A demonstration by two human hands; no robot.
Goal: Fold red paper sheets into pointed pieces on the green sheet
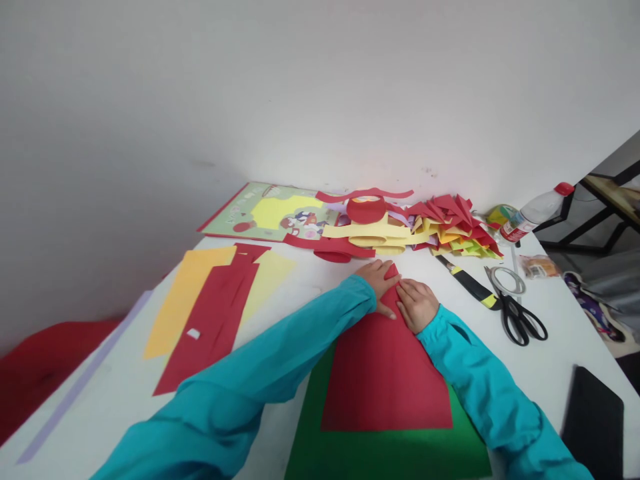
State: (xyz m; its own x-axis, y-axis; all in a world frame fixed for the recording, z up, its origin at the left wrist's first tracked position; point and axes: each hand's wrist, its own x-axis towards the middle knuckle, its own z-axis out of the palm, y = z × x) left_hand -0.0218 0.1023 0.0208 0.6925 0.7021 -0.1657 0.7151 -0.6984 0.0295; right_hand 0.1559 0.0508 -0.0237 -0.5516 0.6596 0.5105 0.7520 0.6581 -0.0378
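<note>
A sheet of red paper (387, 380) lies over a green sheet (400, 457) in front of me. Its far end is folded to a narrow point. My left hand (379, 285) rests on that folded end from the left, thumb spread away from the fingers and pressing down. Close beside it, my right hand (418, 305) has its fingers together on the right side of the fold, gripping the paper there. The underside of both hands is hidden.
Left lie red cut paper (220, 300), orange paper (185, 287) and a purple strip (85, 380). Behind are a picture board (235, 207), paper strips (370, 231) and folded paper pieces (450, 223). Right are a cutter knife (470, 283), scissors (520, 317), a bottle (535, 215) and a black flat object (595, 420).
</note>
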